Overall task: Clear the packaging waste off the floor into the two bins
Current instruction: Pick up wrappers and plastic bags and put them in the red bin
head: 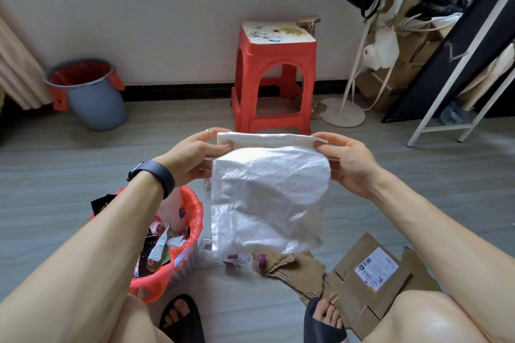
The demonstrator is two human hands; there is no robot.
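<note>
Crouching over a grey plank floor [390,175], the person has both feet in black slides [182,320], knees at the bottom corners of the view. Just ahead of the right foot lies a flattened brown cardboard box [359,295] bearing a white shipping label [376,269]; its barcode and print are too small to read. Touching that box on its left is a torn piece of corrugated cardboard [295,273], and beside that a clear plastic wrapper with purple caps [242,259] rests on the floor.

Near the left knee stands a pink basket bin [167,278] lined with a red plastic bag; it is close to full with crumpled wrappers, paper scraps and dark bits, none with readable lettering.

Above all this, both hands hold up a white woven plastic mailer bag [267,195], which hangs down in front of the floor waste. The left hand [192,153], with a ring and a dark wristband [156,175], pinches the bag's top left corner between thumb and fingers. The right hand [345,159] pinches the top right corner the same way, fingers closed narrowly on the folded edge.

Farther back stands a red plastic stool [274,81] with a worn floral top. Against the wall to the left sits a grey bucket bin [89,95] with a red liner and red handles; its contents cannot be seen.
</note>
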